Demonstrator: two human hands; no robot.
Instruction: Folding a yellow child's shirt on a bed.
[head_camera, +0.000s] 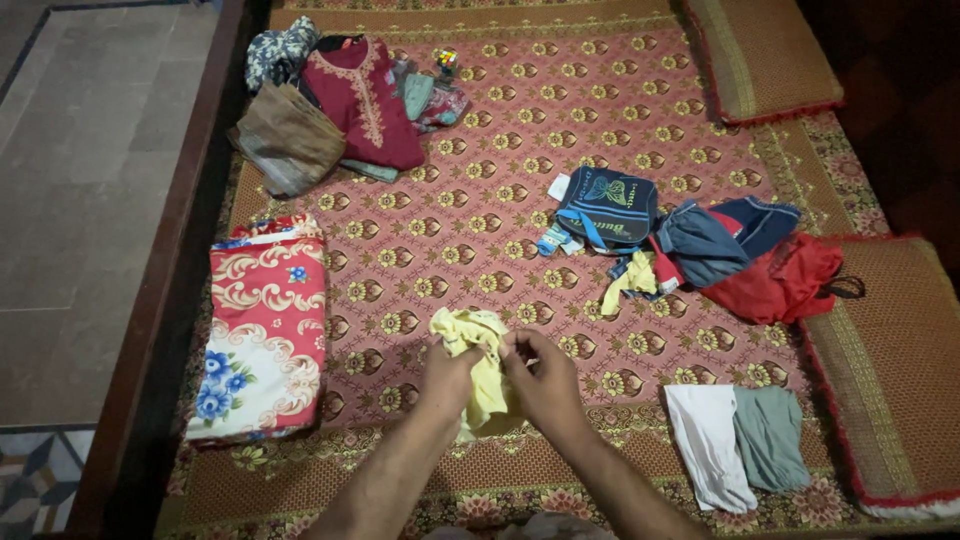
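Head view: a yellow cloth (478, 352) is pinched by both hands over a patterned red bedspread (500, 130), near the front edge. Left hand (450, 372) is closed on its left part, right hand (543, 375) on its right, fingers curled. Folded floral sheet (262, 330) lies to the left; white & grey-green clothes (740, 440) to the right.

We see yellow garment (478, 362): soft matt cloth, crumpled. Bedspread (520, 120): woven patterned cloth, matt. Bed frame (175, 250): probably dark polished wood.
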